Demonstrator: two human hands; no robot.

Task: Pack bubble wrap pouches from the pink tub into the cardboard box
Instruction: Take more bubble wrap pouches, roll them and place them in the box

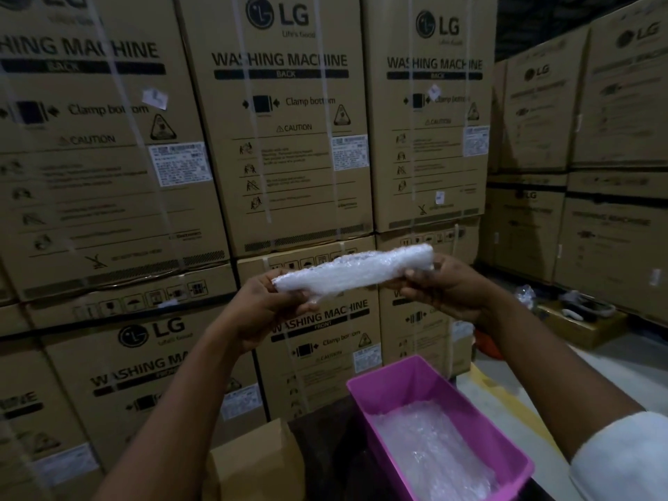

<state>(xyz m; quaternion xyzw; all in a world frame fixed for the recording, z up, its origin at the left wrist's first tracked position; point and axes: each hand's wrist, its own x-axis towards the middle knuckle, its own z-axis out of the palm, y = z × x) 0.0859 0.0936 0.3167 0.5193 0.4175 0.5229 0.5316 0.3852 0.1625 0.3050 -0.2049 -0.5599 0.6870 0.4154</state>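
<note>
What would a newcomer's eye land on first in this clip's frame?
The bubble wrap pouch, held up mid-frame with the left hand and right hand gripping its ends. Below right sits the pink tub, more bubble wrap inside. Stacked washing machine cartons fill the background.

A pouch (356, 271) is being held between left hand (264, 312) and right hand (446, 289), above the tub (394, 386); a box (249, 464) is sitting left of it.

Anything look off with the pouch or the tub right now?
Nothing stands out. The left hand and right hand each grip one end of the bubble wrap pouch, held level. The pink tub sits upright with more pouches inside.
</note>
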